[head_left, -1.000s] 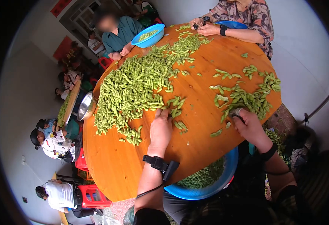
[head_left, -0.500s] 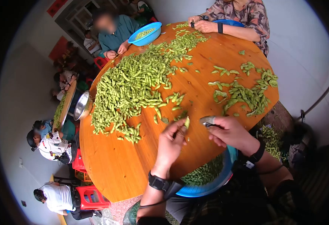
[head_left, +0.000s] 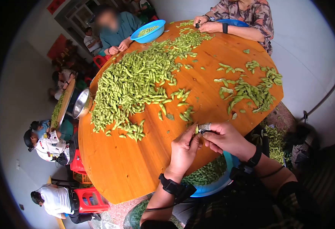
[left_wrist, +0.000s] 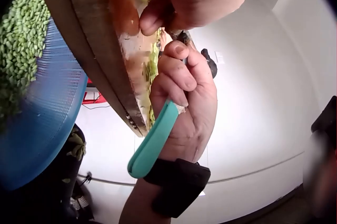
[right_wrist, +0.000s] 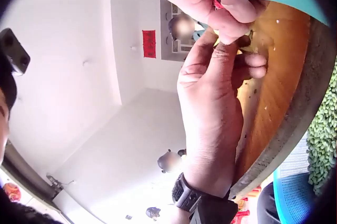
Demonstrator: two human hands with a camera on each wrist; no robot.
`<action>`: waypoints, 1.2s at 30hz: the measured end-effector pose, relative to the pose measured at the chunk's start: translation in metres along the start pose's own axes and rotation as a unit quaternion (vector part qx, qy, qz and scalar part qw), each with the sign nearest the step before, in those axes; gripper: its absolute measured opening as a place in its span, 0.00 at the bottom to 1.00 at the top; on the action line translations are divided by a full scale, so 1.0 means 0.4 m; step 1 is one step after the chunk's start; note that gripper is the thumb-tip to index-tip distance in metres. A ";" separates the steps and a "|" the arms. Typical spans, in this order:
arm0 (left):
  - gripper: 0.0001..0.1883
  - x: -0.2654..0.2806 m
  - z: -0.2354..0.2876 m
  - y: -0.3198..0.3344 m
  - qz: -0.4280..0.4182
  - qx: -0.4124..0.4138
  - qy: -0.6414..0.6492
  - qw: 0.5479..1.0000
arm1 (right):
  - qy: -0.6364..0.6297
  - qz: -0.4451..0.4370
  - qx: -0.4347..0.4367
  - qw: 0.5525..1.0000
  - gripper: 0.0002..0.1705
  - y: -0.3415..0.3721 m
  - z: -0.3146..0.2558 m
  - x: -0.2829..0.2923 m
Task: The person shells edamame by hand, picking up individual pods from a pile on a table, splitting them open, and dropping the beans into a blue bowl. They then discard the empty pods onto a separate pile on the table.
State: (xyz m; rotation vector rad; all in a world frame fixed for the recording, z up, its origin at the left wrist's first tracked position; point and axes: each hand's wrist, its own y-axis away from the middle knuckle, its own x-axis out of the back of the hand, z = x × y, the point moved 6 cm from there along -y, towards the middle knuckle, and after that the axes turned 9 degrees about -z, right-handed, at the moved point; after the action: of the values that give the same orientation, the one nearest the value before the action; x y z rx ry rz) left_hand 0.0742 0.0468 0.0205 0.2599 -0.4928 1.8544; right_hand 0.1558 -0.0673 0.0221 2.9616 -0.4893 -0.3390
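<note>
Over the near edge of the round wooden table, my left hand [head_left: 184,148] pinches a green soybean pod [head_left: 196,129] between thumb and fingers. Right against it, my right hand [head_left: 228,139] grips a tool with a teal handle [left_wrist: 154,139], which sticks out below the curled fingers in the left wrist view. A greyish piece [head_left: 204,127] shows at the right fingertips, touching the pod's end; the tool's working end is mostly hidden. Below the table edge sits a blue basin [head_left: 228,179] of shelled green beans [head_left: 209,173]. Loose pods [head_left: 185,114] lie just beyond the left hand.
A large heap of pods [head_left: 133,84] covers the table's left and far side. A smaller pile of pods [head_left: 257,95] lies at the right. Two people sit across, near a blue bowl [head_left: 148,32]. A metal bowl [head_left: 82,103] and a red stool [head_left: 91,200] are at the left.
My left hand has come back from the heap's edge with a pod. My right hand has left the right pile and moved left, and both hands now meet at the pod.
</note>
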 end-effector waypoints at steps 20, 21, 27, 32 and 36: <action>0.09 0.000 -0.041 -0.004 -0.008 0.034 0.187 0.982 | 0.007 0.045 0.025 0.999 0.06 -0.015 0.010 -0.025; 0.09 0.001 -0.039 -0.005 -0.008 0.033 0.187 0.982 | -0.016 0.054 0.031 0.998 0.06 -0.014 0.014 -0.023; 0.10 0.012 -0.032 -0.011 -0.046 0.065 0.261 0.962 | -0.094 0.031 -0.004 0.995 0.06 -0.009 0.013 -0.007; 0.14 0.011 -0.050 -0.016 -0.098 0.113 0.399 0.905 | -0.134 0.034 -0.021 0.990 0.07 -0.004 0.014 0.004; 0.18 0.000 -0.043 -0.018 -0.113 0.124 0.436 0.884 | -0.022 0.053 -0.001 0.998 0.08 -0.004 -0.001 0.005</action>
State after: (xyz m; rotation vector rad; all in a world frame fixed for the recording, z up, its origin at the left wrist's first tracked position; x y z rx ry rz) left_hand 0.0821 0.0567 0.0067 -0.3441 0.3891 1.5960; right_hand 0.1581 -0.0664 0.0218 2.9166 -0.6472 -0.3951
